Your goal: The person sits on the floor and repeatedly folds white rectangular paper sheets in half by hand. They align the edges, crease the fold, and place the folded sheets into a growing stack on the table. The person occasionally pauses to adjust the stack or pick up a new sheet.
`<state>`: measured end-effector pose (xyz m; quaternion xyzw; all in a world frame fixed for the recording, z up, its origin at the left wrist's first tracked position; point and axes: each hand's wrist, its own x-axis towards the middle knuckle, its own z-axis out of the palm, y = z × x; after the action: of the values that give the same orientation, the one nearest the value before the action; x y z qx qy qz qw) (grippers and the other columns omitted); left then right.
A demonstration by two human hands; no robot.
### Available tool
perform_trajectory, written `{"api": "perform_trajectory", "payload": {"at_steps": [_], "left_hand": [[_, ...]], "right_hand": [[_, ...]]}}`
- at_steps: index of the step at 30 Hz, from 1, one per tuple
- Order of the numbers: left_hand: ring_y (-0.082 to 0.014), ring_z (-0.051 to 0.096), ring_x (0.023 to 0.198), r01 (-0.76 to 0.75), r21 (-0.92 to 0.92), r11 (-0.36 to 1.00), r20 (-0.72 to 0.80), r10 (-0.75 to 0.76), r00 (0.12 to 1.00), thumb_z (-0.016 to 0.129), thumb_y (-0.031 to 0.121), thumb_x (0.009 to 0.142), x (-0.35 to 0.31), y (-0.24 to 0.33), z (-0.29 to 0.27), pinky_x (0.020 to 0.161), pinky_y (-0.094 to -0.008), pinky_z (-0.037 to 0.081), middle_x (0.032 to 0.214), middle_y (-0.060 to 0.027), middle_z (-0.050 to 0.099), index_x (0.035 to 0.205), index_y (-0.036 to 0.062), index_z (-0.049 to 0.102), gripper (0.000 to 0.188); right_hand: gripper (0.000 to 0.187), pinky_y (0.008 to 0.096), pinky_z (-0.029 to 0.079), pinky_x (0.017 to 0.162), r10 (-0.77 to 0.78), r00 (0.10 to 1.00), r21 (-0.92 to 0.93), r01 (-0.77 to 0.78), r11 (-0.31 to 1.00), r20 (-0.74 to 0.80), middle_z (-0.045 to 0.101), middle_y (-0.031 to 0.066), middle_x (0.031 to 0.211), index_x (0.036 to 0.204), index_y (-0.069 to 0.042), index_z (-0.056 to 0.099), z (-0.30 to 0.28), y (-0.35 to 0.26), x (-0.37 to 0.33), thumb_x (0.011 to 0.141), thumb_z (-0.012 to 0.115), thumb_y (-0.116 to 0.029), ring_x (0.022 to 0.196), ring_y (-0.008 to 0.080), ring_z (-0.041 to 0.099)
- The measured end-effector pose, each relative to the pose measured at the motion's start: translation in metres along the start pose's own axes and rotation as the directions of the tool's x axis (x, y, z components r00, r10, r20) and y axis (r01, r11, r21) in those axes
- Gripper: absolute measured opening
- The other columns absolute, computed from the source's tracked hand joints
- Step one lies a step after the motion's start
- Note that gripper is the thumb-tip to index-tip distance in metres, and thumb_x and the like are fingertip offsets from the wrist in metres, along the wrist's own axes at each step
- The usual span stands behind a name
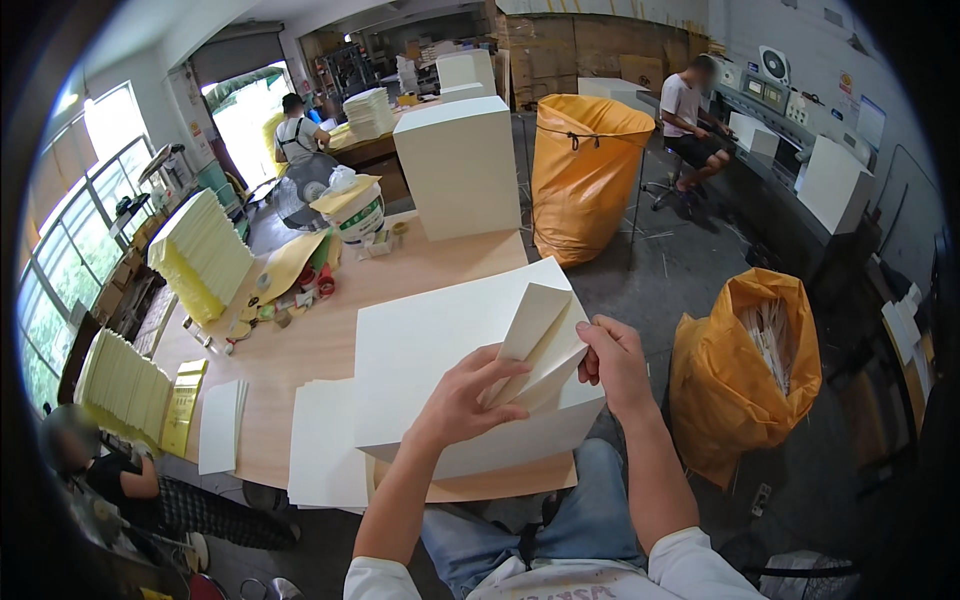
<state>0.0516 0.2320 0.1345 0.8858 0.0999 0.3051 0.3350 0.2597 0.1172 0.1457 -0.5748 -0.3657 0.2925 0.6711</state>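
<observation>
In front of me a thick stack of large white paper sheets [430, 335] sits at the table's near right corner. Above its right part, a few sheets [533, 322] are bent up and folded over, showing a cream-toned inner side. My left hand [467, 395] holds the lower left end of this fold, its thumb and fingers around the paper. At the right edge, my right hand [612, 362] pinches the sheets between thumb and curled fingers. A lower white stack [325, 445] lies just left of the big one.
The wooden table [300, 355] also bears a tall white stack [455, 170], a bucket [355, 210], tape rolls [325, 282] and yellowish stacks [205, 250]. Orange bags [725, 400] stand on the right-hand floor. Other people work at left, behind and far right.
</observation>
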Motion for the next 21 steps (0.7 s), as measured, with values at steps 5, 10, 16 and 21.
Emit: {"api": "perform_trajectory", "payload": {"at_steps": [5,10,16,21], "left_hand": [[-0.029,0.067,0.116,0.036,-0.055,0.998,-0.005,-0.036,0.999,0.093,0.014,0.076,-0.002,-0.007,0.002,0.098,-0.0383,0.054,0.127,-0.0118,0.069,0.115,0.0096,0.073,0.044],[-0.0324,0.065,0.121,0.033,-0.101,0.994,-0.048,-0.038,0.998,0.089,0.013,0.082,-0.003,-0.012,0.002,0.1,-0.0387,0.053,0.134,-0.0145,0.066,0.121,0.0094,0.071,0.043],[-0.0363,0.063,0.127,0.003,-0.013,1.0,-0.02,-0.003,1.0,0.082,0.014,0.088,0.003,-0.001,0.0,0.104,-0.041,0.052,0.142,-0.0169,0.062,0.128,0.012,0.069,0.041],[-0.0336,0.064,0.124,-0.018,-0.003,1.0,0.038,0.019,0.999,0.084,0.01,0.084,0.001,-0.001,0.001,0.103,-0.042,0.053,0.139,-0.0142,0.064,0.125,0.0137,0.071,0.043]], "right_hand": [[0.037,0.024,0.038,0.045,0.074,0.997,0.15,-0.079,0.986,0.037,0.05,-0.002,0.057,0.068,-0.011,0.052,-0.001,-0.003,-0.002,0.102,0.061,-0.023,0.048,0.0087,0.052],[0.038,0.0233,0.038,0.045,-0.041,0.999,-0.022,0.04,0.999,-0.016,0.049,-0.0022,0.057,0.068,-0.011,0.051,0.006,-0.008,-0.007,0.102,0.062,-0.023,0.048,0.0076,0.051],[0.038,0.0236,0.039,0.046,-0.029,0.999,0.074,0.027,0.997,0.017,0.051,-0.002,0.058,0.068,-0.011,0.049,0.006,-0.003,-0.003,0.102,0.062,-0.023,0.049,0.0078,0.052],[0.038,0.0232,0.038,0.046,0.065,0.997,0.163,-0.07,0.984,0.033,0.052,-0.002,0.059,0.068,-0.012,0.05,0.003,-0.001,-0.002,0.102,0.062,-0.024,0.049,0.0078,0.053]]}}
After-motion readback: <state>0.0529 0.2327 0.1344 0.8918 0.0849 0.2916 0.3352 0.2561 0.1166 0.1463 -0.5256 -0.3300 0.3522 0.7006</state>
